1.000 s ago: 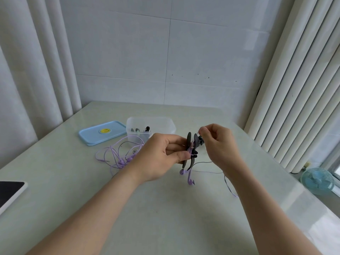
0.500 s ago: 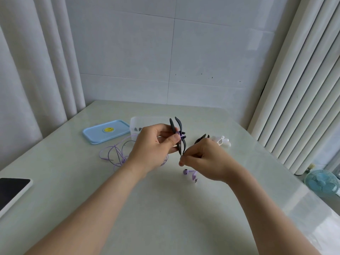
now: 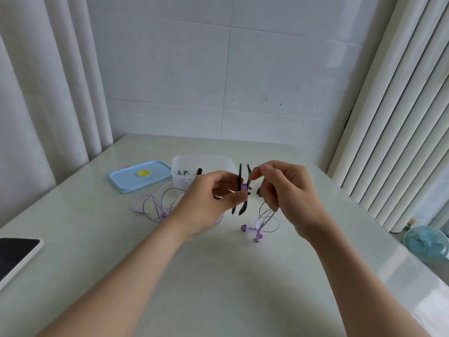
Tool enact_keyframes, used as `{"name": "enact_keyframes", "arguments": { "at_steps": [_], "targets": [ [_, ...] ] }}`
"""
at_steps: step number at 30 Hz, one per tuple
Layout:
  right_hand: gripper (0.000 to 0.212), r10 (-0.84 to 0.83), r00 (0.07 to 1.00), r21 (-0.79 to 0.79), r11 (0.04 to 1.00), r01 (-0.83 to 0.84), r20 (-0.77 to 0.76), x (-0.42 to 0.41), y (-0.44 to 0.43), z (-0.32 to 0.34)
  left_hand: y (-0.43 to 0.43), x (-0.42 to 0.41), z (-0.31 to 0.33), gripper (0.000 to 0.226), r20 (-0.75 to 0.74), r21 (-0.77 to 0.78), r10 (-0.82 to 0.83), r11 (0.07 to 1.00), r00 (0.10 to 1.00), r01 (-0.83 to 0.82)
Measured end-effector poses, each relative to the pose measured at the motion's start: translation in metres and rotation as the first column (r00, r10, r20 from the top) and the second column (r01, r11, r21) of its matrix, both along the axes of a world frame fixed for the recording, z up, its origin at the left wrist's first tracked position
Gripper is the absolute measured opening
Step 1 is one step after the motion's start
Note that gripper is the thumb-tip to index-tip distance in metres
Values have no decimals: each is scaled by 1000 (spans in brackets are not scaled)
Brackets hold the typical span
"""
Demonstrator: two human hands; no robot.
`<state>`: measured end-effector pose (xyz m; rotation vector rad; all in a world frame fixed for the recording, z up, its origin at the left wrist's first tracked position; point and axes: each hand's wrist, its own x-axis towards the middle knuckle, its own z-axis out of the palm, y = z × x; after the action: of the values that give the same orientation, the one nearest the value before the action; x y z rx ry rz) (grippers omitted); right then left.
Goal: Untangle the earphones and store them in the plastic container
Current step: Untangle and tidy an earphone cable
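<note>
Above the counter (image 3: pixel 218 288), mid-untangle: left hand (image 3: pixel 206 205) grips the black prongs (image 3: pixel 243 190), with purple cord wound round their middle. Right hand (image 3: pixel 286 193) pinches near the prongs' top, and cord loops hang from it to the buds (image 3: pixel 252 233) on the counter. More cord (image 3: pixel 155 203) lies behind the left hand. Next, probably: unwind turn by turn, keeping slack. Container (image 3: pixel 184 164) is open, lid (image 3: pixel 139 175) beside it. Few small dark bits inside, can't identify.
</note>
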<state>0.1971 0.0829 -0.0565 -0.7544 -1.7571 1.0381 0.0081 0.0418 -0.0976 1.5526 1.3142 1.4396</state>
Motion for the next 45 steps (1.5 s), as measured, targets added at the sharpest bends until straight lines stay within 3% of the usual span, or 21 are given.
{"name": "enact_keyframes", "arguments": {
  "at_steps": [5,12,15,17,20,23,29,37,45],
  "targets": [
    [33,-7,1000,-41,999,8,24,-2,3,-5,1,2,-1,24,-172,22,0,1000,985,4],
    [29,-86,996,33,996,85,14,2,6,-5,1,5,-3,26,-152,-11,34,999,988,-36],
    [31,-47,997,63,997,50,-53,4,2,0,1,5,-1,30,-18,-42,118,992,993,-119],
    [36,-27,996,59,998,31,-80,7,1,2,3,4,-2,32,175,-86,158,986,972,-144],
    [35,46,999,3,999,-46,8,9,1,3,4,2,-2,43,426,-129,172,983,888,-129],
    [37,204,977,-63,978,-200,64,6,-2,1,3,2,0,44,350,-112,170,984,921,-139],
    [37,310,937,-95,940,-327,-162,8,-1,4,2,4,-1,51,346,-73,79,996,935,-57],
    [35,144,972,-64,985,-158,-186,7,3,5,-2,8,2,38,307,-107,-17,993,951,53],
    [39,-10,997,18,1000,11,-81,5,9,-3,-6,12,5,23,96,-112,-57,991,994,68]
  ]
}}
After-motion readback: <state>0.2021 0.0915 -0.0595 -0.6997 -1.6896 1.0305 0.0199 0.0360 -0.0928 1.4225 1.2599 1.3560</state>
